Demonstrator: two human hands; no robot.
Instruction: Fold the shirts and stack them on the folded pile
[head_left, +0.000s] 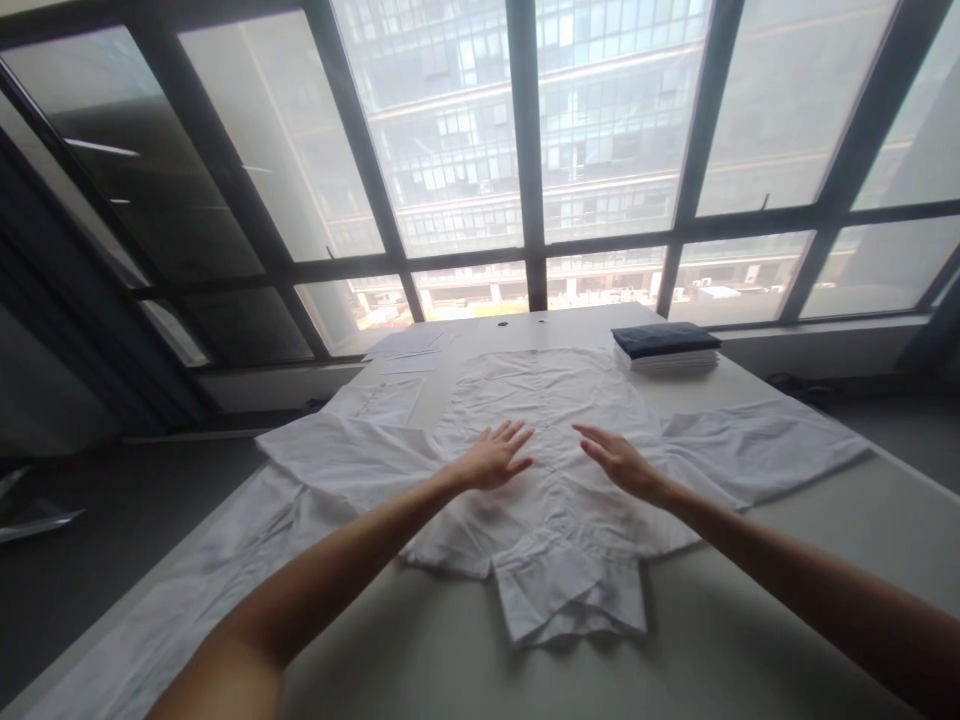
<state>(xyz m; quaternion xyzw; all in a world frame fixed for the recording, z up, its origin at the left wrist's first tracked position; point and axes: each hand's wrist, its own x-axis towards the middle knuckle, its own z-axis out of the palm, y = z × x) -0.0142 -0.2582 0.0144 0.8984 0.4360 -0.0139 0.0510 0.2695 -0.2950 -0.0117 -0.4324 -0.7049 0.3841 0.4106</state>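
One white shirt lies spread across the middle of the frame on the bench, its collar toward the lower edge and its body running up toward the windows. The sleeves reach out to either side, one at centre left, the other at centre right, probably so that the body between them lies flat and uncovered.

The left hand is palm down over the body, left of its puckered middle line, fingers spread wide and holding nothing. The right hand is opposite, its fingers straight and close together, also without a grip. Whether either presses on the fabric, I cannot tell. Flat hands, one on each side of that line, would suit smoothing more than pinching.

More white cloth runs along the lower left. A folded stack with a dark top sits at upper right, seemingly kept clear of the sleeve; papers lie at upper left.
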